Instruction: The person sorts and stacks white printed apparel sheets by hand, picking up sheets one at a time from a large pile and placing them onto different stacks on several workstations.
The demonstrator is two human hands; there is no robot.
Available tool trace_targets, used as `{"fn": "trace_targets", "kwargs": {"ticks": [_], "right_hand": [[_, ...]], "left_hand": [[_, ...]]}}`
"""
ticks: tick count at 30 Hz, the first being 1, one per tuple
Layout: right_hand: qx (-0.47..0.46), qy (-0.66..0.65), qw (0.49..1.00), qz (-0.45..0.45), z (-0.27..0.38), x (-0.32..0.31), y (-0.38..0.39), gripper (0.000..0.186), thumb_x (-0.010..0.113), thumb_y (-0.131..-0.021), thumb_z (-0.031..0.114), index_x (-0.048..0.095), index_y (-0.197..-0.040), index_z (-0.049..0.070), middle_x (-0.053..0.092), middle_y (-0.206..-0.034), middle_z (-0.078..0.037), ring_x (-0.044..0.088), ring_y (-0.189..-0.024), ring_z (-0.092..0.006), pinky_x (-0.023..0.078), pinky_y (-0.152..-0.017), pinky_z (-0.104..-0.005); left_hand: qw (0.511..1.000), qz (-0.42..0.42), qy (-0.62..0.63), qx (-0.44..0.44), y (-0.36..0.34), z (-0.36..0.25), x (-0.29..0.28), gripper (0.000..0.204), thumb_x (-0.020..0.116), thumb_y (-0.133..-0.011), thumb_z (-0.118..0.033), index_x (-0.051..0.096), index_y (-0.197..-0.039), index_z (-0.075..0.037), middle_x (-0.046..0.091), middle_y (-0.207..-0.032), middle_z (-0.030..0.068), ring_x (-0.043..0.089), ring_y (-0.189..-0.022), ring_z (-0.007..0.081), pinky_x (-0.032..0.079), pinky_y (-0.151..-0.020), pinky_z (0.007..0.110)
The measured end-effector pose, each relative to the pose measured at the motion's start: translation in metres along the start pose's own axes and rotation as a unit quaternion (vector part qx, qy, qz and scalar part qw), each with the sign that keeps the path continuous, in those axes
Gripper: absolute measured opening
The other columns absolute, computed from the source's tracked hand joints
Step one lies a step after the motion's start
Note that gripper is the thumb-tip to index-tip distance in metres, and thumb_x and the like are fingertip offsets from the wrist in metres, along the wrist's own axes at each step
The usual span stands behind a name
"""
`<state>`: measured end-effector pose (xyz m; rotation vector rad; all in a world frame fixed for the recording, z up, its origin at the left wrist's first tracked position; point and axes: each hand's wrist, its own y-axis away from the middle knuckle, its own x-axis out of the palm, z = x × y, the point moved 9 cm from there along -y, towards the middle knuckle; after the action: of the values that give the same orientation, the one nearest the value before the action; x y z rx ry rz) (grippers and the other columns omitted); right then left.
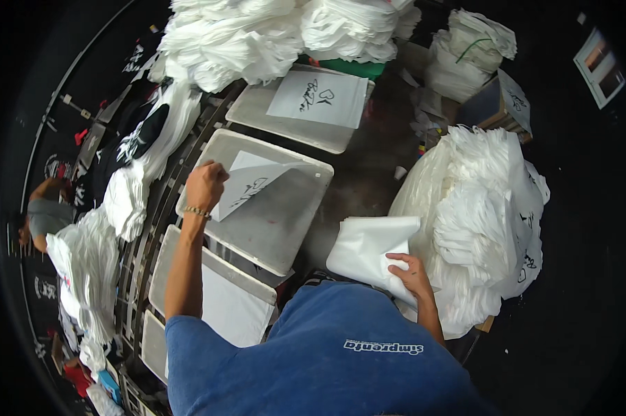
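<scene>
One co-worker in a grey top [49,215] shows at the far left edge, beside a tall pile of white sheets [84,270] that slumps in soft layers. Next comes the left hand [207,186], its fingers curled tight at the left edge of a printed white sheet [247,187]; the exact pinch is hidden under the knuckles. That sheet hangs partly raised over the middle tray [278,225], folding back on itself to a point toward the right. It looks feather-light and limp, likely to flop, crease or drift, so a corner or edge clear of the dark print seems the safest hold; the printed face might smudge if rubbed. Nearer the body, a plain white sheet [230,312] lies flat on another tray, and beyond the middle one a printed sheet [313,100] rests on the far tray [254,107]. Further right, the right hand [411,276] grips a stack of blank sheets [372,239], thumb and fingers pinched on its near right edge. The stack seems smooth and rather slippery, soft enough to sag, and better supported from below. Rightmost of these, a large white heap [472,222] bulges just beside the stack.
</scene>
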<state>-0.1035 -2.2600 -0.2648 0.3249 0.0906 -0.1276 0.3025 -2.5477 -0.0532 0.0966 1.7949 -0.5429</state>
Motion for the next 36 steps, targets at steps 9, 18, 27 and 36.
{"fn": "trace_targets", "kwargs": {"ticks": [9,18,27,36], "right_hand": [[-0.015,0.051,0.999,-0.004,0.015,0.01,-0.007,0.03,0.067,-0.081,0.004,0.068,-0.11,-0.001,0.068,-0.102,-0.008,0.059,-0.093,-0.0121,0.045,-0.086,-0.0257],[0.031,0.051,0.997,-0.046,0.046,-0.002,-0.008,0.029,0.066,-0.082,0.005,0.068,-0.11,-0.001,0.068,-0.105,-0.011,0.06,-0.097,-0.0156,0.044,-0.089,-0.0274],[0.009,0.089,0.995,-0.049,0.107,-0.03,-0.052,0.027,0.067,-0.084,0.005,0.068,-0.11,-0.001,0.07,-0.103,-0.011,0.061,-0.096,-0.0135,0.045,-0.087,-0.0267],[0.051,0.088,0.994,-0.046,0.131,-0.11,-0.151,0.025,0.069,-0.083,0.005,0.069,-0.108,0.0,0.07,-0.103,-0.011,0.061,-0.096,-0.0136,0.046,-0.088,-0.027]], "left_hand": [[0.928,0.305,0.109,0.186,0.036,-0.042,0.066,0.006,0.071,-0.071,-0.009,0.07,-0.072,-0.003,0.066,-0.071,0.0144,0.065,-0.064,0.0277,0.052,-0.063,0.036],[0.902,0.337,0.259,0.078,-0.012,-0.071,0.199,0.017,0.07,-0.079,-0.02,0.07,-0.083,-0.003,0.07,-0.076,0.0126,0.069,-0.07,0.0255,0.053,-0.066,0.035],[0.979,0.091,0.149,0.103,-0.206,-0.089,0.336,0.061,0.069,-0.08,-0.042,0.054,-0.124,-0.001,0.05,-0.132,0.0206,0.051,-0.117,0.0396,0.044,-0.096,0.045],[0.995,0.097,-0.02,0.016,-0.288,-0.104,0.428,0.085,0.045,-0.09,-0.06,0.028,-0.145,0.002,0.024,-0.153,0.0205,0.021,-0.14,0.0424,0.019,-0.112,0.056]]}}
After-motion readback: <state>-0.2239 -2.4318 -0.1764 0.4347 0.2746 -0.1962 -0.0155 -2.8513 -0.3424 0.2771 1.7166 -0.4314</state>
